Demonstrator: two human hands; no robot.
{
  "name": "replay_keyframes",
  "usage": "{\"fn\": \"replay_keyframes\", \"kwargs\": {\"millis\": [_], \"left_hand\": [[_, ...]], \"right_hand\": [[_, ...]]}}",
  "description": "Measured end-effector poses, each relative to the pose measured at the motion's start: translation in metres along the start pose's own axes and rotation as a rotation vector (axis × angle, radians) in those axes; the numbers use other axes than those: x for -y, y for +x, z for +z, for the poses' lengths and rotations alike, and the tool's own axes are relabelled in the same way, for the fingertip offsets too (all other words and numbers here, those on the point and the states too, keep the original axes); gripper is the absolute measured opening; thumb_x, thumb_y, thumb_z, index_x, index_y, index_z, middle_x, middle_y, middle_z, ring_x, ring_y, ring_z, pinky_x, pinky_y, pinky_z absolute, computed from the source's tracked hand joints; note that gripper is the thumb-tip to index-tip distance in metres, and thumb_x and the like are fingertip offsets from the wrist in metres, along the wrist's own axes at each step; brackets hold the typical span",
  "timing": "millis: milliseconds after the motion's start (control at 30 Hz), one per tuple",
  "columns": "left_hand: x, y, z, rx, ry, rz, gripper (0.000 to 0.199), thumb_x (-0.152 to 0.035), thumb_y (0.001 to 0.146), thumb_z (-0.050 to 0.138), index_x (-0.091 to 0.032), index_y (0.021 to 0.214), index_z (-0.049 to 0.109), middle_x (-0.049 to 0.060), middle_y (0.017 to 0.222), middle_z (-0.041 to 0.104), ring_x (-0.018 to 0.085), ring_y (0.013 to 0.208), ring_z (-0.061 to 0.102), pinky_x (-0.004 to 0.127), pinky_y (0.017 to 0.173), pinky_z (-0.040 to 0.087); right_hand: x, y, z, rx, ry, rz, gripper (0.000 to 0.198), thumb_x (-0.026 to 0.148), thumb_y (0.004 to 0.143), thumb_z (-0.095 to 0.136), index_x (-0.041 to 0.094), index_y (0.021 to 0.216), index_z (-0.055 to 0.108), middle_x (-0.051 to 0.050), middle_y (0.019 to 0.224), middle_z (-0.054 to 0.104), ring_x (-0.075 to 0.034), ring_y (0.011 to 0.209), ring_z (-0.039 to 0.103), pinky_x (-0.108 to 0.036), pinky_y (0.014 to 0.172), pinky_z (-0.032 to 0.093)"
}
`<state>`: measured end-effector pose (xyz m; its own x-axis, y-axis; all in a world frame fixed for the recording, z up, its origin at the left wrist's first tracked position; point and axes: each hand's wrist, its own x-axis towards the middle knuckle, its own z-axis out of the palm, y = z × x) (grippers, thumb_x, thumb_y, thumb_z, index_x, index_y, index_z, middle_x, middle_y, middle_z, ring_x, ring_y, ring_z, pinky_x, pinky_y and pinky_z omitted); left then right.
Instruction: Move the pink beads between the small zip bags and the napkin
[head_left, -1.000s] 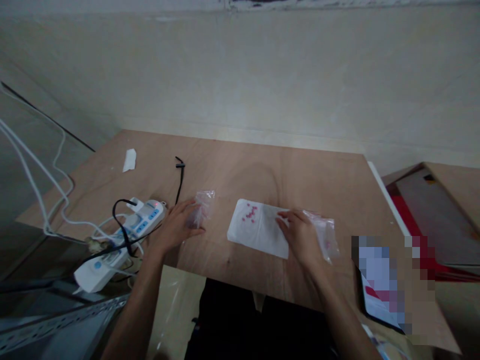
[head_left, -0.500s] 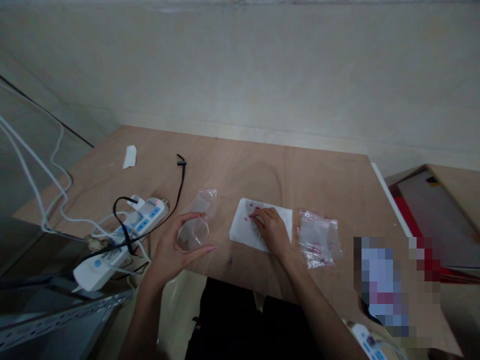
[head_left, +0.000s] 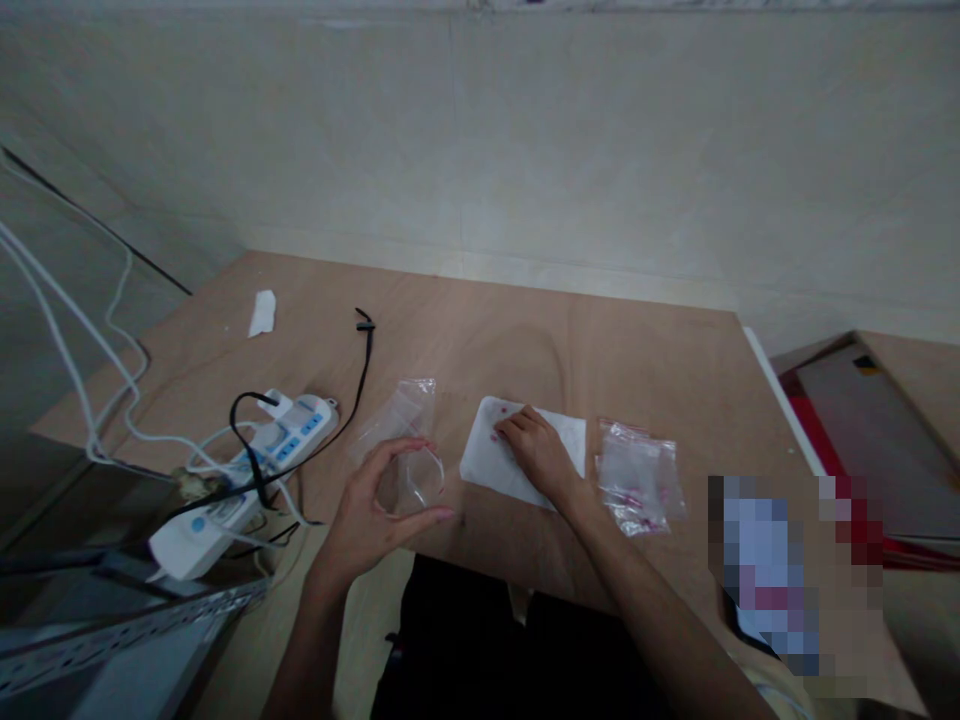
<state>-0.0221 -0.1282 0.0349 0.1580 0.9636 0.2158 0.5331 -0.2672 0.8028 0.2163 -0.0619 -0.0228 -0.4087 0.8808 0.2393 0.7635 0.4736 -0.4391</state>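
My left hand point(head_left: 386, 500) is curved around a clear plastic bag point(head_left: 416, 480), its mouth spread into a round opening between thumb and fingers. Just behind it another piece of clear plastic point(head_left: 405, 405) lies flat on the table. My right hand point(head_left: 536, 448) is over a white rounded sheet or shallow tray point(head_left: 487, 470), fingertips pinched together near its far left part. A few small red pieces point(head_left: 504, 411) show beside those fingertips. Whatever the pinch holds is hidden.
Clear bags with red edging point(head_left: 637, 475) lie to the right of the white sheet. A power strip point(head_left: 300, 430) with black and white cables occupies the left side. A paper scrap point(head_left: 262, 313) lies farther back, and a blurred-out patch point(head_left: 772, 570) covers the right front.
My left hand has moved slightly right and nearer, carrying the open bag. My right hand has shifted a little left on the white sheet, and fewer red pieces are visible.
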Motion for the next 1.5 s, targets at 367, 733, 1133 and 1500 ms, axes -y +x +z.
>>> {"fn": "replay_keyframes", "kwargs": {"millis": [367,733,1133,1500], "left_hand": [[-0.018,0.012,0.074,-0.061,-0.315,0.005,0.061,-0.039,0.064,0.08,-0.022,0.113,0.048,0.005,0.105,0.061,0.022,0.099,0.062,0.038,0.088,0.051],[-0.035,-0.011,0.129,0.074,-0.441,-0.033,0.041,-0.035,0.071,0.07,-0.024,0.101,0.045,0.001,0.087,0.053,0.017,0.075,0.054,0.032,0.068,0.047],[-0.058,-0.019,0.114,0.089,-0.527,-0.07,0.049,-0.039,0.073,0.072,-0.023,0.112,0.049,0.002,0.091,0.052,0.016,0.081,0.052,0.026,0.066,0.048],[-0.063,-0.015,0.093,0.068,-0.54,-0.307,0.021,-0.037,0.083,0.062,-0.017,0.077,0.063,0.003,0.072,0.065,0.015,0.07,0.061,0.025,0.067,0.05]], "right_hand": [[0.074,-0.024,-0.083,-0.214,0.472,0.089,0.012,0.017,0.085,0.066,0.025,0.09,0.074,-0.001,0.087,0.076,-0.016,0.08,0.066,-0.029,0.074,0.053],[0.069,-0.065,-0.103,0.106,0.305,0.253,0.015,0.018,0.086,0.063,0.026,0.089,0.075,-0.002,0.078,0.071,-0.015,0.069,0.065,-0.025,0.06,0.049],[0.056,-0.093,-0.119,0.152,0.271,0.219,0.019,0.023,0.094,0.05,0.019,0.086,0.067,-0.009,0.106,0.067,-0.02,0.096,0.066,-0.031,0.081,0.053],[0.056,-0.105,-0.114,0.055,0.438,0.321,0.016,0.026,0.092,0.054,0.023,0.097,0.068,-0.002,0.089,0.074,-0.016,0.079,0.071,-0.026,0.069,0.058]]}}
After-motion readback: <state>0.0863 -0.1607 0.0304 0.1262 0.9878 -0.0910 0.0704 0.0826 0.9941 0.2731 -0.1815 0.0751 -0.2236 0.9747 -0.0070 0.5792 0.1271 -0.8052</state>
